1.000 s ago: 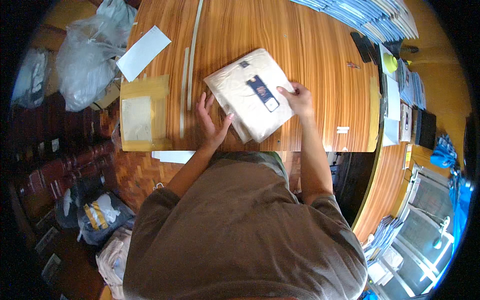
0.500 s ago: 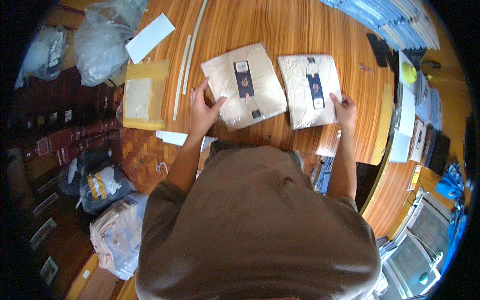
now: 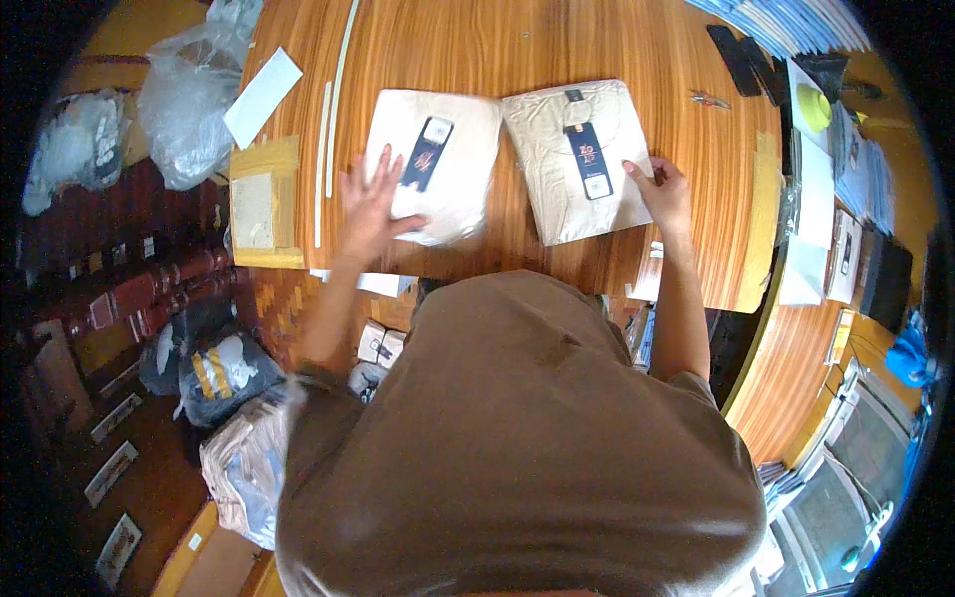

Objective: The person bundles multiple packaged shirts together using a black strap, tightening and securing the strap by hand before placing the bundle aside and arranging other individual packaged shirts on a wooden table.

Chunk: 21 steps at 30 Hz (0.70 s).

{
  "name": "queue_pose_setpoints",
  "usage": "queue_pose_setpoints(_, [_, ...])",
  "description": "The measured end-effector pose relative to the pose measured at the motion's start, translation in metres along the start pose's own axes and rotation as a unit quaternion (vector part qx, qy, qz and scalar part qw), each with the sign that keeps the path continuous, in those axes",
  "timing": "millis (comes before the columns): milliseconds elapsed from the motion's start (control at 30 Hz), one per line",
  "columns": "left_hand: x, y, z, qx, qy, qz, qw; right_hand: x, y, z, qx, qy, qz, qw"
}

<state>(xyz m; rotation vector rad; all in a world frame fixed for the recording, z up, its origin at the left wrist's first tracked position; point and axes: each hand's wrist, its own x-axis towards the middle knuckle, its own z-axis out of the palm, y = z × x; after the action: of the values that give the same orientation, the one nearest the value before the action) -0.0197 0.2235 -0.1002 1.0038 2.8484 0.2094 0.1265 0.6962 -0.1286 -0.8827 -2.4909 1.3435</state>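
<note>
Two flat cream folded garments in clear plastic bags lie side by side on the wooden table. Each carries a dark hang tag with a white label. On the left packaged garment [image 3: 468, 164], my left hand [image 3: 374, 211] rests over the lower left side with its fingers spread. That hand and the bag are a little smeared by motion. My right hand [image 3: 668, 197] pinches the right edge of the other packaged garment [image 3: 552, 179], thumb on top. Its other fingers are partly hidden. The upper inner corners of the two bags nearly meet.
Yellow tape covers the table's left [image 3: 267, 257] and right [image 3: 761, 209] edges. A white paper [image 3: 263, 98], a small pair of snips [image 3: 710, 99] and black strips [image 3: 741, 62] lie on the table [image 3: 448, 50]. Stacked blue packets [image 3: 786, 25] stand far right. Plastic bags [image 3: 194, 109] crowd the left.
The left packaged garment has turned clockwise and shifted left, with my left hand opening flatter over it. The right one has tilted slightly anticlockwise in my right hand. The whole view has shifted.
</note>
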Motion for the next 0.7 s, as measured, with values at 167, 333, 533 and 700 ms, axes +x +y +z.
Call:
queue_pose_setpoints(167, [0.024,-0.067,-0.065,0.052,-0.009,-0.119,0.991,-0.005,-0.010,-0.001,-0.092,0.016,-0.001,0.996])
queue_pose_setpoints(333, [0.045,0.025,0.000,0.010,0.012,-0.224,0.974,-0.014,-0.019,0.005,-0.114,0.051,-0.007,0.992])
queue_pose_setpoints(533, [0.060,0.026,-0.017,0.023,-0.003,0.040,0.999,-0.018,-0.017,0.066,-0.031,0.007,-0.038,0.999])
queue_pose_setpoints(700, [0.057,0.030,-0.015,-0.031,-0.032,-0.017,0.999,-0.032,-0.104,0.123,-0.022,-0.022,-0.004,1.000])
